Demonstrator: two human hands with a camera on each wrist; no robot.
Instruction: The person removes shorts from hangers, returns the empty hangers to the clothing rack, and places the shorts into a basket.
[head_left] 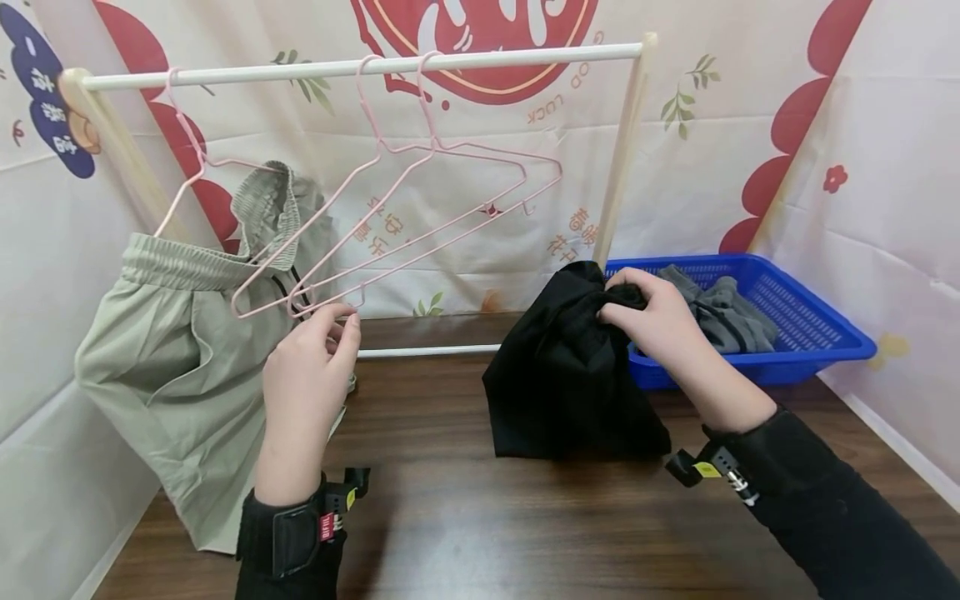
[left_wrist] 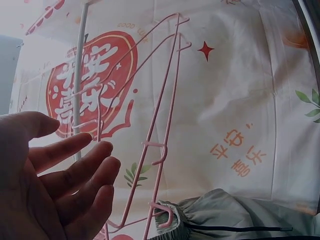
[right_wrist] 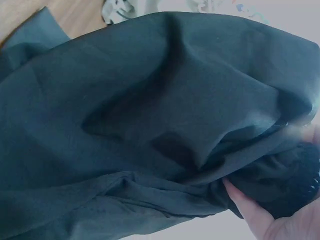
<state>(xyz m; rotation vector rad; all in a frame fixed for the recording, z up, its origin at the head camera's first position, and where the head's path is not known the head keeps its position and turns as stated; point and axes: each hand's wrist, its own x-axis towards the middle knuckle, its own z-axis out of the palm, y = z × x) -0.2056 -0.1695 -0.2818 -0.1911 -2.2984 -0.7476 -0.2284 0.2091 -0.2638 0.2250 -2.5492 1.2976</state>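
My right hand (head_left: 656, 321) grips the bunched upper part of black shorts (head_left: 562, 392), which hang down to the tabletop. In the right wrist view the thumb presses by their gathered elastic waistband (right_wrist: 305, 172). My left hand (head_left: 307, 383) is raised beside the lower corner of two bare pink hangers (head_left: 432, 148). Its fingers (left_wrist: 75, 172) are relaxed and apart in the left wrist view, holding nothing; contact with the hanger cannot be told. Left of it, light green shorts (head_left: 202, 358) with a dark drawstring hang on another pink hanger (head_left: 201, 158).
A white rail (head_left: 510, 60) on cream posts carries the hangers, with a lower white bar (head_left: 427, 352) behind the hands. On the right stands a blue basket (head_left: 817, 333) with grey clothing (head_left: 723, 312) inside. Printed cloth surrounds the brown wooden table (head_left: 465, 533).
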